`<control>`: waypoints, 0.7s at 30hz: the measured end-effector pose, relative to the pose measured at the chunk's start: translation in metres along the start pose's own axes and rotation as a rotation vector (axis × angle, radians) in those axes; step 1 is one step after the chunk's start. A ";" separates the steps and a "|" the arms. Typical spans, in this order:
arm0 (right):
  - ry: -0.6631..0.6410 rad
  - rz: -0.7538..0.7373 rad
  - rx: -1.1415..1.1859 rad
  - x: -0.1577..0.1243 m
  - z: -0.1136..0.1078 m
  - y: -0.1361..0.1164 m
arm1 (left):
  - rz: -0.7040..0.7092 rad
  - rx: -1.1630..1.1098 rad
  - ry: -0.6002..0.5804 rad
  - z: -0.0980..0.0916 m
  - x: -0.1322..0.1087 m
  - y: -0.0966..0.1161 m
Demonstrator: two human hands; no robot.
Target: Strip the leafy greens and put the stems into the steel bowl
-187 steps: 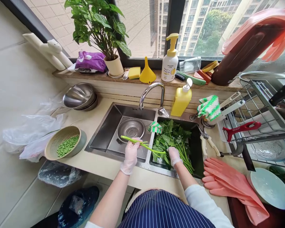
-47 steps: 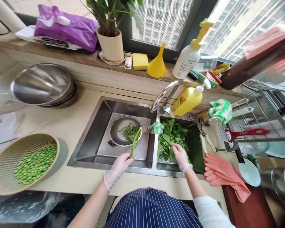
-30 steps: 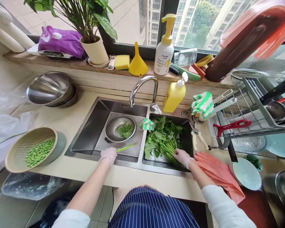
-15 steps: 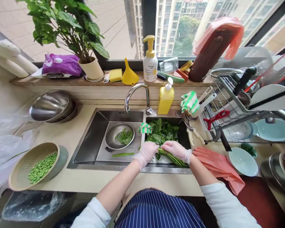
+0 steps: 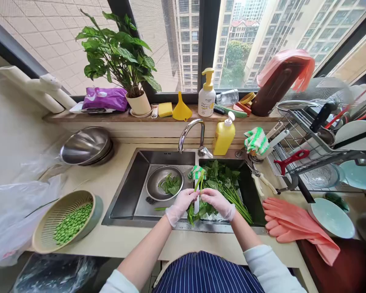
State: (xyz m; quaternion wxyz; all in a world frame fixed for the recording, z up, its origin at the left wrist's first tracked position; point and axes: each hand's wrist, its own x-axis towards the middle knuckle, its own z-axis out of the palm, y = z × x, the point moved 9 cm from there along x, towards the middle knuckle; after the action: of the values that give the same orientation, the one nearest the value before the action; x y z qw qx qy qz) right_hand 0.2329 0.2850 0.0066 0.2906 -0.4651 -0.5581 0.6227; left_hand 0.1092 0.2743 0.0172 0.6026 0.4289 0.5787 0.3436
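My left hand (image 5: 183, 205), in a clear glove, is closed on a few leafy green stems (image 5: 200, 180) above the divider between the two sink basins. The stem ends point up past my fingers, and leaves hang below the hands. My right hand (image 5: 218, 204), gloved too, pinches the same stems from the right side. Below and beyond it, the right basin holds a heap of leafy greens (image 5: 215, 173) with long stems fanned toward the front. A metal bowl (image 5: 149, 184) with some picked greens (image 5: 170, 184) stands in the left basin, and a loose stem (image 5: 160, 208) lies near it.
A striped cloth (image 5: 195, 171) lies on the divider under the faucet (image 5: 183, 134). Left stands a colander (image 5: 90, 195) of peas. Pink rubber gloves (image 5: 295, 221), scissors (image 5: 264, 181) and a dish rack (image 5: 293, 138) are to the right. A yellow bottle (image 5: 224, 138) stands behind.
My hands have moved from over the right basin's stems to the divider, and the held stems now point upward with leaves hanging down. The view has shifted, so everything sits further right.
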 end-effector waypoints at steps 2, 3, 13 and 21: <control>0.049 -0.045 -0.154 0.005 0.005 -0.002 | 0.014 -0.058 -0.056 0.003 0.002 0.001; 0.070 -0.062 -0.227 0.007 0.006 -0.003 | 0.025 -0.093 -0.085 0.005 0.003 0.003; 0.012 -0.196 -0.528 -0.003 0.019 -0.001 | 0.013 -0.153 0.127 -0.002 0.004 0.010; 0.318 -0.040 -0.279 -0.004 0.003 0.033 | -0.023 -0.427 0.188 0.006 -0.007 -0.012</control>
State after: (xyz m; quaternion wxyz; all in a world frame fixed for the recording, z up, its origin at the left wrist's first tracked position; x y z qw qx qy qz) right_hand 0.2366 0.2735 -0.0244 0.3198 -0.5820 -0.5953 0.4523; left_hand 0.1135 0.2626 0.0084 0.6269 0.2511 0.5514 0.4898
